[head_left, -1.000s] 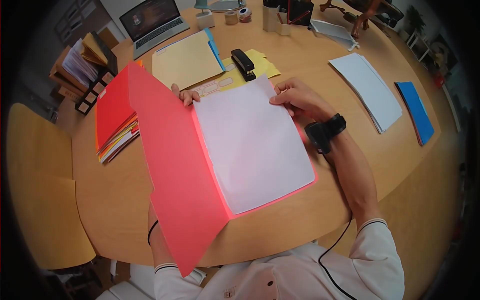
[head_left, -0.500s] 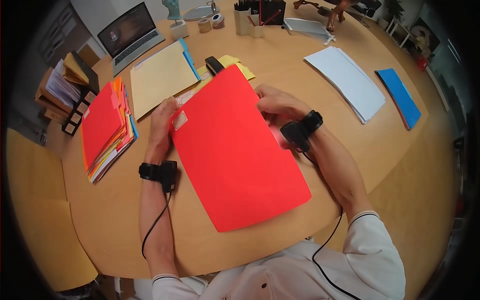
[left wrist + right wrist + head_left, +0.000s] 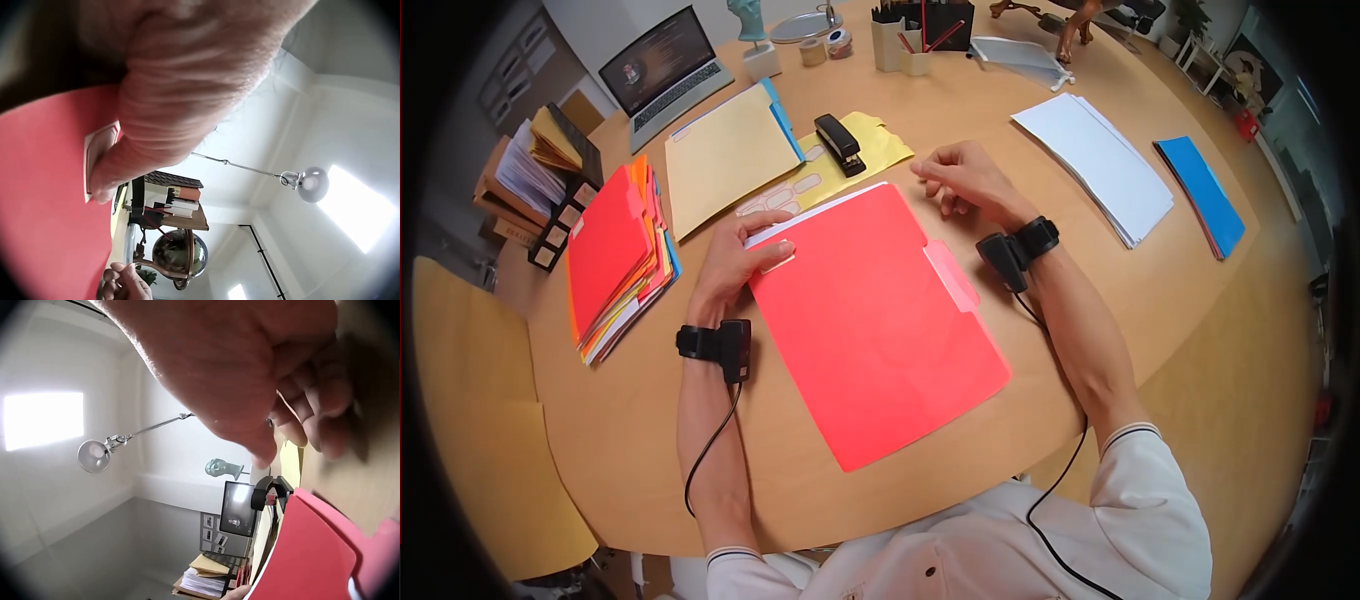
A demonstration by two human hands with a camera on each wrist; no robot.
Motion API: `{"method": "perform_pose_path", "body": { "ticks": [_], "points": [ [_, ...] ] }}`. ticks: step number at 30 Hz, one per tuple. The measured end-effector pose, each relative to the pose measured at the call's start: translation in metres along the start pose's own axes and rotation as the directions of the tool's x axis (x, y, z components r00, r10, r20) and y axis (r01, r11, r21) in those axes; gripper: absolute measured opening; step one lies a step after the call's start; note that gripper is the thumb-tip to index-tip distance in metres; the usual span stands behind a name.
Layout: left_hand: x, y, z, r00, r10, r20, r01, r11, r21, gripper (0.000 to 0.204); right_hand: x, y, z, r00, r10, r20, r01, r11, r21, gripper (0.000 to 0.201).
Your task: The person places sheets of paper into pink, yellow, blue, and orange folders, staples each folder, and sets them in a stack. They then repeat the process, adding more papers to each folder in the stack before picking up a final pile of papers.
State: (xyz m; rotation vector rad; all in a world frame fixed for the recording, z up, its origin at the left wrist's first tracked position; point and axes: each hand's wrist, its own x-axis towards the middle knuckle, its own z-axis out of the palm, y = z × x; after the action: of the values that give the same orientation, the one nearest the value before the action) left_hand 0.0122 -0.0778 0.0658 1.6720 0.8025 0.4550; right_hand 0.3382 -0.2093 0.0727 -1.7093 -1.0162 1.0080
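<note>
A red file folder lies closed in front of the person, a white sheet edge showing along its far side. With the thumb over the white label on its far left corner, the left hand pinches the folder. In the left wrist view, the thumb presses on that label. Apart from the folder's right side, the right hand hovers low over the table, fingers loosely curled and holding nothing. Beyond the folder, a black stapler rests on a yellow envelope.
On the left lies a stack of coloured folders, near a cream folder and a laptop. White paper and a blue folder lie on the right. Pen holders stand at the back.
The open folder with its white sheets was swung closed and lowered flat. The right hand let go of its edge and drew away. The left thumb now lies over the label.
</note>
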Motion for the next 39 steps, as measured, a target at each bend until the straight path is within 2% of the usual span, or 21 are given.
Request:
{"method": "perform_pose_path", "body": {
  "ticks": [3,5,6,8,9,11,15,17,21,23,24,26,27,29,35,36,38,39],
  "points": [
    [0.002,-0.005,0.001,0.999,0.026,-0.028,-0.028,0.994,-0.104,0.044,-0.003,-0.008,0.003,0.997,-0.028,0.066,0.033,0.996,-0.077,0.039],
    [0.003,-0.008,0.002,0.997,0.021,-0.073,-0.038,0.970,-0.242,0.040,-0.002,-0.010,0.009,0.989,-0.069,0.133,0.082,0.992,-0.096,0.051],
    [0.004,-0.008,0.003,0.997,0.018,-0.075,-0.036,0.969,-0.243,0.040,0.000,-0.008,0.013,0.988,-0.068,0.136,0.081,0.992,-0.096,0.051],
    [0.005,-0.008,0.004,0.991,0.016,-0.130,-0.051,0.961,-0.271,0.040,0.004,-0.001,0.020,0.968,-0.184,0.173,0.208,0.969,-0.132,0.066],
    [0.005,-0.008,0.005,0.991,0.016,-0.132,-0.051,0.961,-0.272,0.040,0.005,0.001,0.023,0.967,-0.184,0.175,0.209,0.969,-0.132,0.066],
    [0.006,-0.008,0.007,0.976,0.022,-0.219,-0.074,0.970,-0.232,0.044,0.006,0.003,0.027,0.979,-0.189,0.074,0.197,0.971,-0.135,0.072],
    [0.009,-0.012,0.007,0.955,0.035,-0.296,-0.120,0.954,-0.274,0.045,0.009,0.001,0.029,0.983,-0.183,0.026,0.185,0.967,-0.177,0.080],
    [0.008,-0.014,0.004,0.934,0.071,-0.350,-0.145,0.971,-0.189,0.040,0.009,-0.001,0.031,0.979,-0.205,-0.012,0.198,0.954,-0.226,0.080],
    [0.013,-0.025,-0.003,0.921,0.080,-0.382,-0.151,0.975,-0.160,0.034,0.016,0.000,0.035,0.976,-0.216,0.001,0.210,0.946,-0.246,0.081],
    [0.016,-0.032,-0.005,0.890,0.140,-0.433,-0.188,0.979,-0.072,0.031,0.018,0.000,0.041,0.946,-0.324,-0.008,0.303,0.892,-0.337,0.081],
    [0.018,-0.035,-0.005,0.890,0.139,-0.434,-0.187,0.980,-0.071,0.031,0.019,-0.001,0.043,0.946,-0.324,-0.007,0.303,0.892,-0.336,0.081],
    [0.020,-0.039,-0.006,0.844,0.213,-0.492,-0.240,0.971,0.009,0.027,0.017,-0.007,0.047,0.928,-0.373,0.017,0.320,0.771,-0.551,0.081],
    [0.021,-0.040,-0.005,0.843,0.212,-0.494,-0.239,0.971,0.008,0.027,0.015,-0.011,0.050,0.928,-0.372,0.019,0.320,0.770,-0.551,0.081],
    [0.021,-0.042,-0.003,0.816,0.245,-0.524,-0.244,0.967,0.073,0.025,0.010,-0.018,0.055,0.908,-0.415,0.051,0.309,0.584,-0.751,0.078],
    [0.022,-0.043,-0.006,0.819,0.257,-0.513,-0.210,0.966,0.148,0.025,0.014,-0.024,0.057,0.917,-0.374,0.139,0.321,0.484,-0.814,0.078],
    [0.022,-0.043,-0.005,0.820,0.254,-0.513,-0.209,0.967,0.145,0.025,0.011,-0.028,0.057,0.918,-0.372,0.140,0.321,0.483,-0.815,0.078],
    [0.022,-0.043,-0.006,0.832,0.226,-0.507,-0.197,0.974,0.110,0.024,0.007,-0.036,0.057,0.957,-0.259,0.135,0.254,0.514,-0.819,0.077],
    [0.024,-0.045,-0.006,0.830,0.227,-0.509,-0.198,0.974,0.112,0.024,0.008,-0.033,0.056,0.956,-0.261,0.136,0.256,0.513,-0.819,0.077]
  ]
}}
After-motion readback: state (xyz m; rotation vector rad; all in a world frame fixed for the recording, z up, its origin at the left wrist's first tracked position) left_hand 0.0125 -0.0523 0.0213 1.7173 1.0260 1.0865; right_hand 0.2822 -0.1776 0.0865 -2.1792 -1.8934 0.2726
